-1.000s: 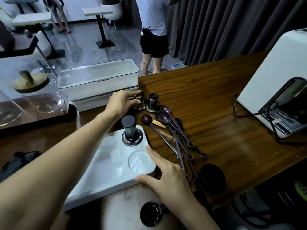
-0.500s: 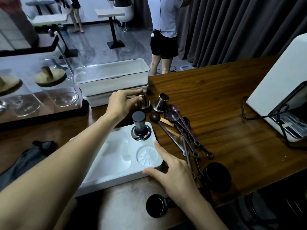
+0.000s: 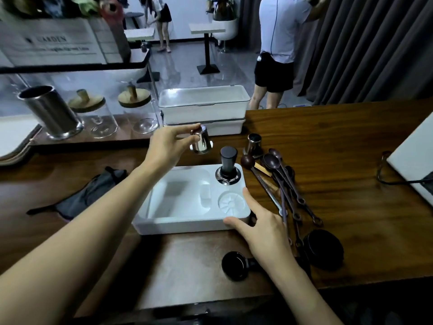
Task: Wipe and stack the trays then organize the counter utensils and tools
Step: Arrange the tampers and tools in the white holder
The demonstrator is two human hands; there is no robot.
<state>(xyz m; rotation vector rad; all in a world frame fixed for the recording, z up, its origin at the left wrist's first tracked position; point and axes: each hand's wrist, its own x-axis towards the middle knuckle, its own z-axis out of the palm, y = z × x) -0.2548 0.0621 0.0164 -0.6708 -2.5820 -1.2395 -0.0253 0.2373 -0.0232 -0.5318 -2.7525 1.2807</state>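
Observation:
My left hand [image 3: 167, 146] pinches a small steel cup [image 3: 201, 141] by its top and holds it in the air above the far edge of a white moulded tray [image 3: 185, 221]. A black tamper [image 3: 228, 168] stands in the tray's far right recess. With its fingers spread, my right hand [image 3: 262, 226] rests against the tray's near right corner. A second steel cup [image 3: 254, 144] stands on the wooden counter [image 3: 339, 184]. Several dark long-handled spoons [image 3: 281, 184] lie in a heap to the right of the tray.
Two stacked white lidded boxes [image 3: 203, 109] sit behind the tray. A dark cloth [image 3: 93, 191] lies at the left. Glass jars [image 3: 140, 111] and a steel canister [image 3: 51, 113] stand on the back shelf. Black round pieces [image 3: 324, 248] lie near the front edge; a white machine [image 3: 414, 158] is at the right.
My left hand has lifted the small steel cup off the counter and carried it left and up. My right hand stays at the tray's corner. The camera view has tilted upward.

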